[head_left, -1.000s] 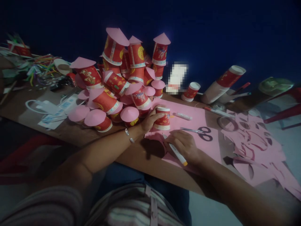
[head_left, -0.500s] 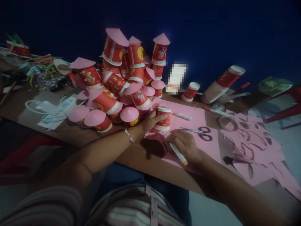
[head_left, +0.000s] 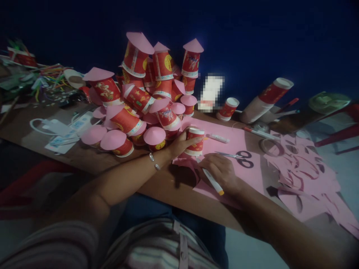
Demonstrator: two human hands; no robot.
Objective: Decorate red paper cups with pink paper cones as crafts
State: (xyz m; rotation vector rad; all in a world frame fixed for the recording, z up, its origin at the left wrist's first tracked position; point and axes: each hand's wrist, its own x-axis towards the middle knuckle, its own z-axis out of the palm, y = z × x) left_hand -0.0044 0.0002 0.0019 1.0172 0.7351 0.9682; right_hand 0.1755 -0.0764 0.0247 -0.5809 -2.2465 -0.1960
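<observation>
My left hand point(head_left: 182, 144) is wrapped round a red paper cup point(head_left: 195, 146), which stands on a sheet of pink paper point(head_left: 235, 131). In my right hand point(head_left: 220, 171) is a white marker with a yellow end point(head_left: 213, 183); its front end is close to the base of the cup, and I cannot tell whether it touches the paper. Black-handled scissors point(head_left: 243, 159) lie on the sheet just beyond my right hand. A marker cap or short white marker point(head_left: 219, 138) rests farther back on the paper.
Red cups with pink paper cones point(head_left: 140, 101) are piled at the back left. Cut pink scraps point(head_left: 308, 172) and a roll of tape point(head_left: 272, 147) lie at the right. Behind stand a lone cup point(head_left: 228, 108) and stacked cups point(head_left: 266, 100). A white power strip point(head_left: 71, 132) lies left.
My right hand and the marker have shifted very slightly near the base of the cup. The left hand keeps its hold on the cup.
</observation>
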